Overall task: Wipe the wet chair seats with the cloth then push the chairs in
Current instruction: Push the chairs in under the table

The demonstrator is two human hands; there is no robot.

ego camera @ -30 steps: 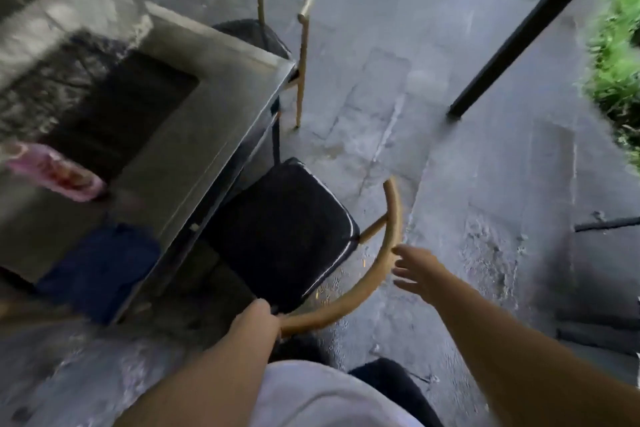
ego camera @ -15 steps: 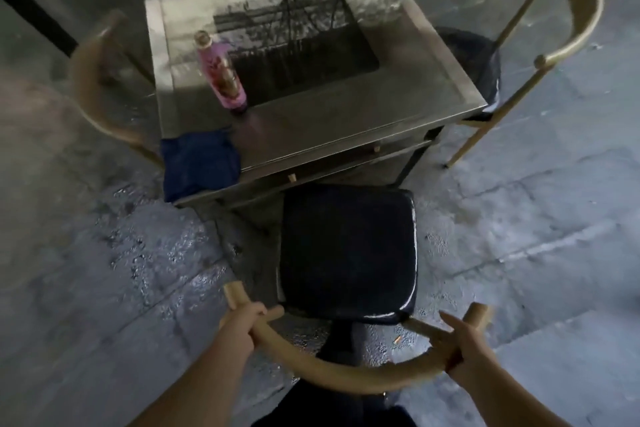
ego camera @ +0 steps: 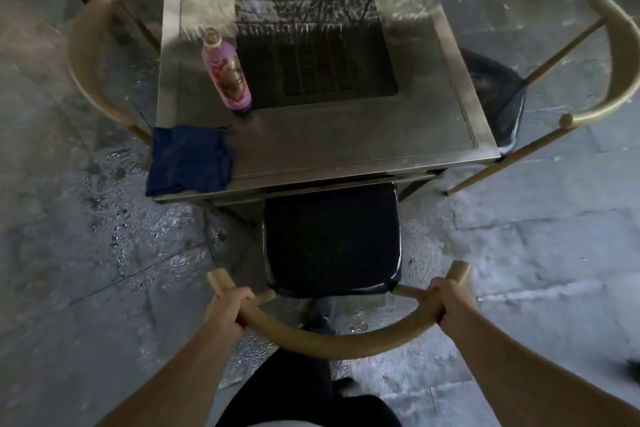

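Both hands grip the curved, tan wooden backrest (ego camera: 332, 345) of the nearest chair: the left hand (ego camera: 227, 305) has its fingers wrapped over the rail near its left end, and the right hand (ego camera: 446, 302) is curled round it near the right end. That chair's square black cushioned seat (ego camera: 330, 239) lies just beyond the hands, its far edge tucked under the near edge of the square grey metal table (ego camera: 346, 149). The folded dark blue cloth (ego camera: 188, 161) lies on the near left corner of the table, well apart from both hands and hanging slightly over the edge. Three chairs show in all: the held one, one at the left of the table with only its curved back (ego camera: 93, 55) visible, and one at the right (ego camera: 568, 80) with a shiny black seat partly under the table. One pink printed bottle (ego camera: 228, 74) stands on the table beyond the cloth, beside a dark slatted grille (ego camera: 311, 55) set in the tabletop. The paved stone floor (ego camera: 104, 253) glistens wet.
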